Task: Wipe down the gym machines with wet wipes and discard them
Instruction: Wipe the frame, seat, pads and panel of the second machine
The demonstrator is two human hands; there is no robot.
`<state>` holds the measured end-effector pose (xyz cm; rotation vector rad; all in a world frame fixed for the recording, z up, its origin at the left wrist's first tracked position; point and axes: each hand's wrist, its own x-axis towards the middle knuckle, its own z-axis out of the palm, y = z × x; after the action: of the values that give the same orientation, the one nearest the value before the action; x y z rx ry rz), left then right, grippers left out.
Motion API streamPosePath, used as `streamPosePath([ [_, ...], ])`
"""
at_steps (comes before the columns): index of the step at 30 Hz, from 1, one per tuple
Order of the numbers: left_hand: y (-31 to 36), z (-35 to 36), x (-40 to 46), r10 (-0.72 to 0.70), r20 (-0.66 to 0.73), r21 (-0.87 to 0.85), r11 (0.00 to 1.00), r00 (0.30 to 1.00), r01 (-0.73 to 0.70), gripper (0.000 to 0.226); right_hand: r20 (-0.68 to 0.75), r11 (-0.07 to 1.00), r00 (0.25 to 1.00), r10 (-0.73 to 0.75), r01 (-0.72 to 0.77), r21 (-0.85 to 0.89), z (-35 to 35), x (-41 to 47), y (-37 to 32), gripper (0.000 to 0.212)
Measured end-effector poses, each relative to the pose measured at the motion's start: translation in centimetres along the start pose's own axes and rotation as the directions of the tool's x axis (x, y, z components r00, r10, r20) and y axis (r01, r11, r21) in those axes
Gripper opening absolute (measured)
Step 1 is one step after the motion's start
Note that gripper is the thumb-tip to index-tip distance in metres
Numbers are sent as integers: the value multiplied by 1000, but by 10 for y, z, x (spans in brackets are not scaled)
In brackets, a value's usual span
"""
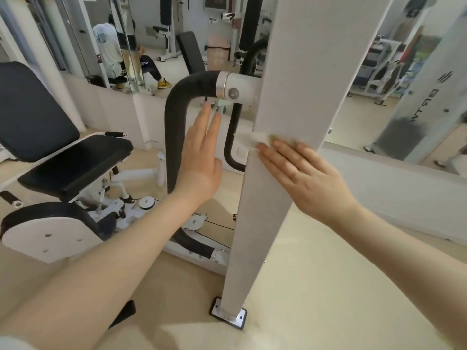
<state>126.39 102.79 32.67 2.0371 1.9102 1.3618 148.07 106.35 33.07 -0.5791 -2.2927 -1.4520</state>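
Head view: right hand (307, 173) flat, fingers straight, pressing the wet wipe (249, 139) onto the white upright post (283, 127) — wipe bunched at the post's left edge. Left hand (202, 152) open, empty, left of post. Risk: wipe slips off that edge — little of it is under the fingertips.

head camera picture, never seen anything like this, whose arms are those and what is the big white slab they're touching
The camera sits on a person's head, looking down, so both bare arms are theirs. The tall white flat metal panel is part of a gym machine's frame, bolted to the floor. The right hand presses a crumpled white wet wipe flat against it. The left hand is open and holds nothing, near the curved black padded bar. At the left is the machine's black cushioned seat.
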Motion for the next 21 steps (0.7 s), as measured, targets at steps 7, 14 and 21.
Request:
streamPosePath([
  [7, -1, 49, -44, -28, 406, -403, 892, 914, 206, 75, 341, 976, 919, -199, 219, -20, 21, -75, -49, 60],
  [14, 9, 50, -47, -184, 383, -630, 665, 905, 401, 68, 178, 993, 977, -115, 115, 6, 5, -22, -13, 61],
  [21, 3, 57, -65, -339, 311, -662, 592, 888, 458, 62, 91, 997, 995, -35, 42, -71, 6, 15, -4, 65],
])
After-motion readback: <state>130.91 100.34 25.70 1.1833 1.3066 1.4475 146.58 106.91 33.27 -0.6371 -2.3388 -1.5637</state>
